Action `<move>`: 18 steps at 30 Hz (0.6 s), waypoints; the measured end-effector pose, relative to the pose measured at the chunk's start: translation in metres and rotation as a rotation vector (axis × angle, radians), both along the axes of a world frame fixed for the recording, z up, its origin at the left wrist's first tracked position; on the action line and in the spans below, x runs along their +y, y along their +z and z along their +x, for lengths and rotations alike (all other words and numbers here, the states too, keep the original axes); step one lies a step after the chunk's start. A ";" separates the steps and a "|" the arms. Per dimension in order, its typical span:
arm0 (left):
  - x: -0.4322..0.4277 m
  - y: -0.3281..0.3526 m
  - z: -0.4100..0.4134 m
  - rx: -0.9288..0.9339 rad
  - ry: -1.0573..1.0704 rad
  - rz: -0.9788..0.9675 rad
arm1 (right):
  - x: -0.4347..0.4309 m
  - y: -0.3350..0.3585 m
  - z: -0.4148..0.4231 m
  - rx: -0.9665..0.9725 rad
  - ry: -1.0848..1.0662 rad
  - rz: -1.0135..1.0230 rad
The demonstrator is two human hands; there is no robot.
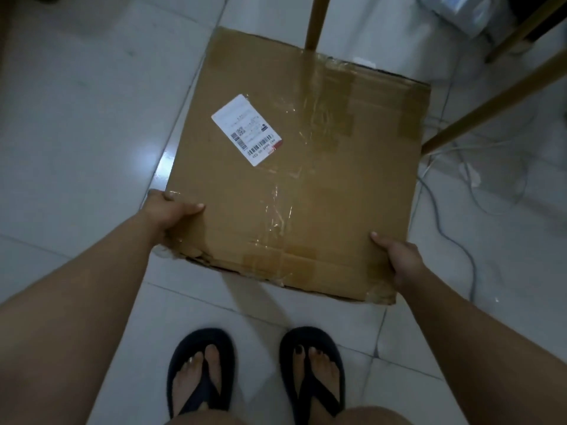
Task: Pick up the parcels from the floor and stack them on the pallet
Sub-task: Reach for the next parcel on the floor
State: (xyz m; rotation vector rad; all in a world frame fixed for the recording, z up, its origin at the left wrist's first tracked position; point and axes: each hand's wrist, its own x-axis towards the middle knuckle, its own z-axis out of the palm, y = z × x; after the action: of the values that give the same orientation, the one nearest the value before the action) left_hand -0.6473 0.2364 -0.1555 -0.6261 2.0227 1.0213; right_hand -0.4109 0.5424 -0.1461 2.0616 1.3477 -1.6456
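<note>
A large flat brown cardboard parcel with clear tape and a white shipping label fills the middle of the head view, above the white tiled floor. My left hand grips its near left corner, thumb on top and fingers underneath. My right hand grips the near right corner the same way. No pallet is in view.
Wooden furniture legs stand beyond the parcel and slant across the right. Grey cables trail on the floor at the right. A plastic-wrapped bundle lies at the top right. My feet in dark sandals stand just below the parcel.
</note>
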 end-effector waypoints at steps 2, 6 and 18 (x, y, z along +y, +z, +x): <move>-0.012 0.039 0.013 0.004 0.050 0.000 | -0.006 0.037 0.001 -0.024 0.053 -0.012; -0.062 0.133 0.045 -0.056 0.172 -0.032 | -0.023 0.123 -0.002 -0.072 0.174 -0.085; -0.239 0.415 0.095 0.039 0.740 -0.077 | -0.148 0.385 -0.150 0.050 0.699 -0.099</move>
State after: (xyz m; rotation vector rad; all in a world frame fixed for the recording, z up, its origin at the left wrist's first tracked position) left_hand -0.5518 -0.0021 0.2598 -1.4694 1.8926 1.3705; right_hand -0.5612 0.3940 0.2390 1.2695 1.6958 -1.4034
